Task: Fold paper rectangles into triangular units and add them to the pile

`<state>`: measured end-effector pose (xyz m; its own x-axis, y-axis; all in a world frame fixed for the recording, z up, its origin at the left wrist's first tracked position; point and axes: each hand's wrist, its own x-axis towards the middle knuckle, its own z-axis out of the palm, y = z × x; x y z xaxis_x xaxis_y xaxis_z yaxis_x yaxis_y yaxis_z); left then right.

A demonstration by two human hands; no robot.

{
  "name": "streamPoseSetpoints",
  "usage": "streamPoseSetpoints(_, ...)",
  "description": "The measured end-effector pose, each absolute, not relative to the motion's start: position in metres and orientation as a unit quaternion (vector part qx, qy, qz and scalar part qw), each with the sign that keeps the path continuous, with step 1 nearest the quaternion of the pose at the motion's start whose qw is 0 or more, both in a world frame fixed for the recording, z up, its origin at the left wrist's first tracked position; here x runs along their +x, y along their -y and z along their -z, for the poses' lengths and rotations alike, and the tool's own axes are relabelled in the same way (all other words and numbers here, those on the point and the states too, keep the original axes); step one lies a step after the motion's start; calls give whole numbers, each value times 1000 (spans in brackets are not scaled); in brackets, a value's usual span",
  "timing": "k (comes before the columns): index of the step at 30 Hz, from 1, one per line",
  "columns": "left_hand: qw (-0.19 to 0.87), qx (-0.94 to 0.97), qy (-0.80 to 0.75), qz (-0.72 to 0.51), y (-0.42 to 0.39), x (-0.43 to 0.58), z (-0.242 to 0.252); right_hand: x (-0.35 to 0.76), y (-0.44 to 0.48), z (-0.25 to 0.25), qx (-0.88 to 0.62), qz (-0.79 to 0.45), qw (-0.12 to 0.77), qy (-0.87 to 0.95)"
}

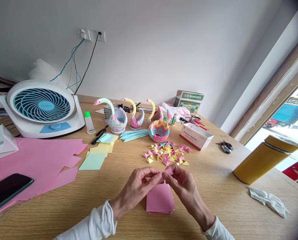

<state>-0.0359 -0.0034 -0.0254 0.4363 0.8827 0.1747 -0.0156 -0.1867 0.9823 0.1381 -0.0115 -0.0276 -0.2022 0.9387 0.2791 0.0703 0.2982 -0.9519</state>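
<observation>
Between my left hand (145, 180) and my right hand (180, 180) is a small folded piece of pink paper (167, 171), pinched by the fingers and thumbs of both. My fingers cover part of it. Right below my hands lies a stack of pink square paper sheets (159, 200) on the table. Just beyond my hands a loose heap of small folded paper triangles (166, 154) in pink, yellow and a little blue is spread out.
Folded-paper swans (118, 120) stand behind the heap, beside blue paper strips (135, 135). A sticky note box (196, 136), a yellow flask (265, 160) and a crumpled tissue (268, 201) are rightward. Leftward are a fan (45, 106), pink sheets (46, 156) and a phone (9, 191).
</observation>
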Motion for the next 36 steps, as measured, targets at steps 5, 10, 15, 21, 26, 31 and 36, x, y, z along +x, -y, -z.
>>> streamPoseSetpoints(5,541,645,-335,-422,5,-34,27,133,12,27,-397,-438,513,623)
streamPoseSetpoints(10,546,631,-338,-436,9,-30,31,125,15,28,-396,-452,542,587)
streamPoseSetpoints(15,548,621,-345,-442,12,-28,32,122,17,29,-401,-439,544,592)
streamPoseSetpoints(21,556,612,-346,-443,14,-26,35,124,17,32,-410,-432,536,597)
streamPoseSetpoints(26,558,598,-358,-450,17,-24,33,122,16,30,-390,-475,541,575)
streamPoseSetpoints(31,569,590,-350,-454,18,-24,34,122,16,32,-379,-501,537,563)
streamPoseSetpoints(36,586,594,-347,-428,20,-26,31,124,15,34,-417,-453,557,557)
